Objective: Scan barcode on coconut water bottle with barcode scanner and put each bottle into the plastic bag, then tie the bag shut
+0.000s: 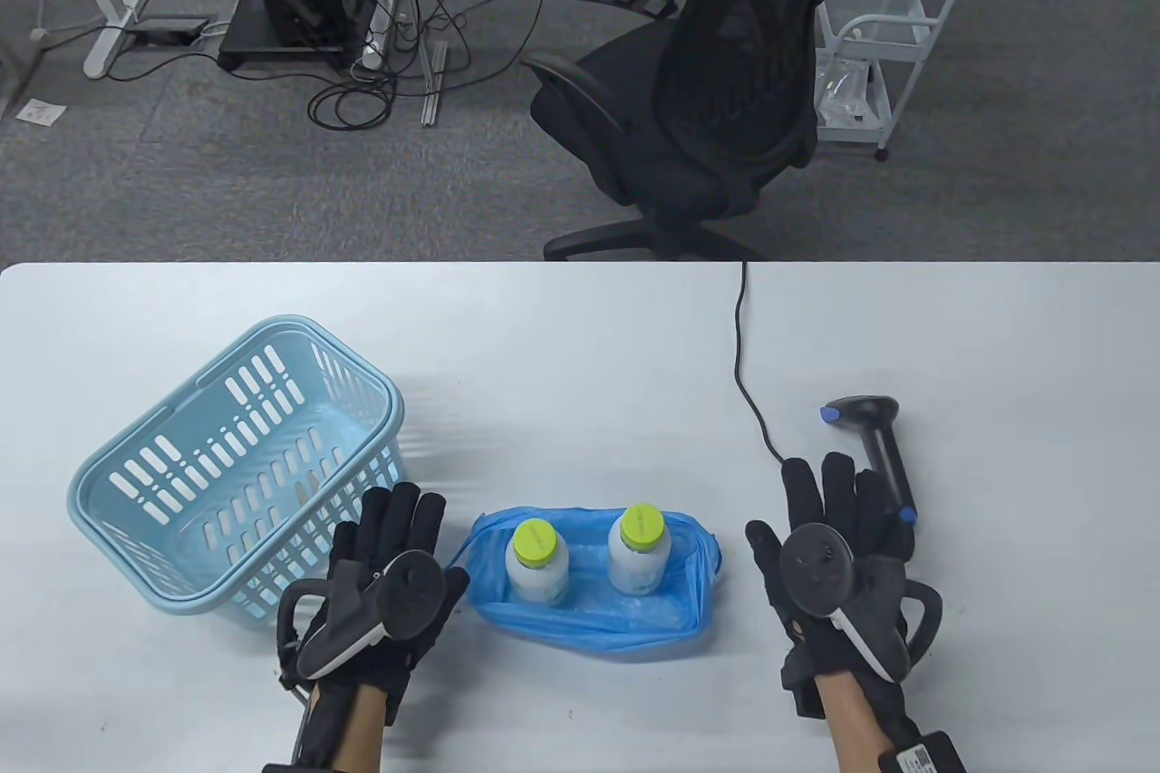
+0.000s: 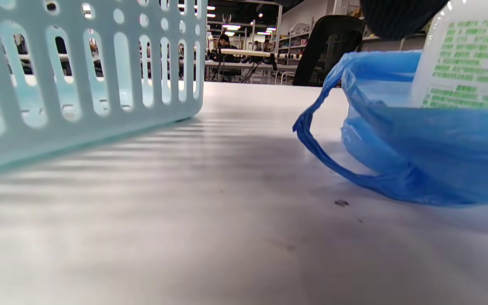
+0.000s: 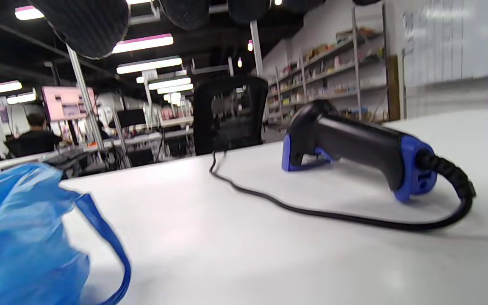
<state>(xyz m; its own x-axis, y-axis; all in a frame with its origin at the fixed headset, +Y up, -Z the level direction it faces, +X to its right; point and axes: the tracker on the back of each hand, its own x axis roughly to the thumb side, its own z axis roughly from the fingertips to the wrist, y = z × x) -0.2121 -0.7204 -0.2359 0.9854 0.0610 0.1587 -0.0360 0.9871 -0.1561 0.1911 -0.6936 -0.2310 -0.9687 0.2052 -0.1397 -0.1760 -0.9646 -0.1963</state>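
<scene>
Two white coconut water bottles with lime-green caps, one at the left [image 1: 536,562] and one at the right [image 1: 638,550], stand upright inside the open blue plastic bag [image 1: 594,614] near the table's front edge. The black and blue barcode scanner [image 1: 874,442] lies on the table at the right, its cable [image 1: 749,374] running to the far edge. My left hand [image 1: 399,528] hovers flat just left of the bag, fingers straight, holding nothing. My right hand [image 1: 838,497] is spread flat beside the scanner's handle, also empty. The left wrist view shows the bag's handle loop [image 2: 311,135] and a bottle label [image 2: 468,63]; the right wrist view shows the scanner [image 3: 354,148].
A light blue plastic basket [image 1: 236,465] stands at the left, right beside my left hand. A black office chair [image 1: 707,102] sits beyond the table's far edge.
</scene>
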